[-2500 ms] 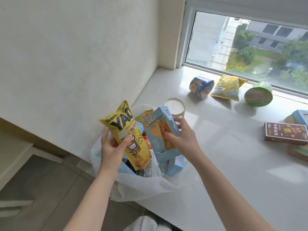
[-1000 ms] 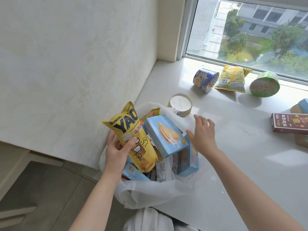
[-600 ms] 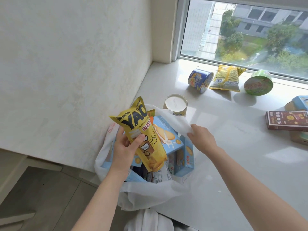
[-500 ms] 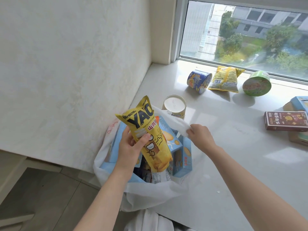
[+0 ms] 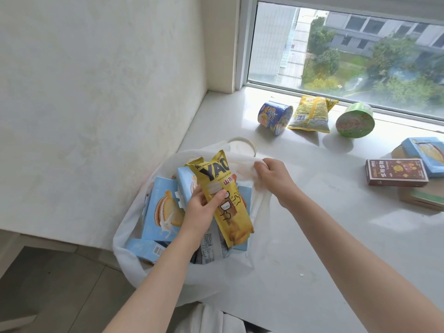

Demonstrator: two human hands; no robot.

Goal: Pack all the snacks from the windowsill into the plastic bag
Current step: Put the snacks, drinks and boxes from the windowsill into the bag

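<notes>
At 7 o'clock the plastic bag gapes at the windowsill edge, with several pale blue biscuit boxes already inside. The left hand has its fingers curled round the yellow packet, upright over the mouth and not yet in. The right hand pinches the bag's far rim. Left to pack, from 12 to 3 o'clock:
- a white-lidded cup
- a blue tub
- a yellow crisp bag
- a green tub
- a brown box
- a blue box
- a flat carton

Roughly half done, I judge.
</notes>
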